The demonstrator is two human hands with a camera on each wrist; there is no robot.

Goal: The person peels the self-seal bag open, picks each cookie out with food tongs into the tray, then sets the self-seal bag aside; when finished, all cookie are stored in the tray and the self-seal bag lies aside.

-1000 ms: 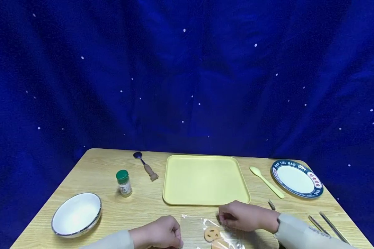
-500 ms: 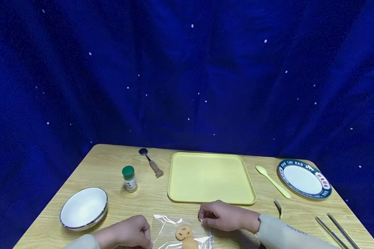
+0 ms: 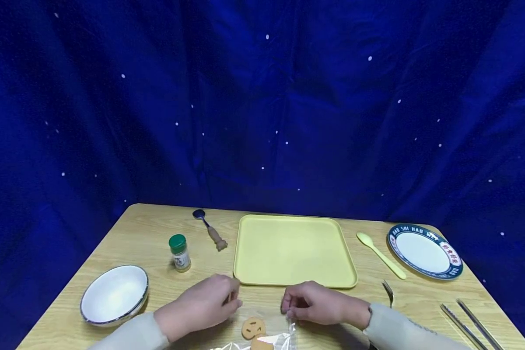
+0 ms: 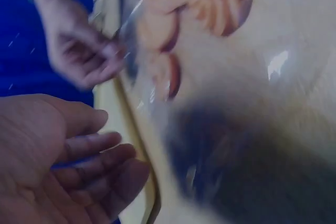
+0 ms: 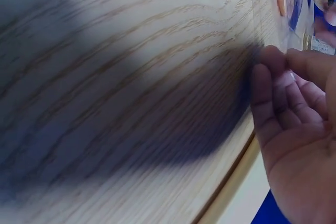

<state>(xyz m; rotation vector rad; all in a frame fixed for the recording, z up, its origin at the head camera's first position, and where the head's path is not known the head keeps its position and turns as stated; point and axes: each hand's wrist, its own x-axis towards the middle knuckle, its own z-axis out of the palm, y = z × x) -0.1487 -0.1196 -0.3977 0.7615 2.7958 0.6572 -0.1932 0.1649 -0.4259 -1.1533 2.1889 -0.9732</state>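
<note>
A clear plastic bag of cookies lies at the front middle of the table, its lower part cut off by the head view. Through it show a round cookie with dark marks and, in the left wrist view, a swirled cookie. My right hand pinches the bag's upper right corner between thumb and fingertips; the right wrist view shows the film rising from them. Near the bag's upper left corner hovers my left hand, thumb apart from loosely bent fingers, nothing between them.
Just beyond the hands lies a yellow tray. To the left are a white bowl, a green-capped shaker and a spoon. Rightward lie a yellow spoon, a fork, a rimmed plate and metal tongs.
The bag and my right hand have shifted left relative to the tray. My left hand has left the bag's left side and moved up and right, close to the tray's near corner.
</note>
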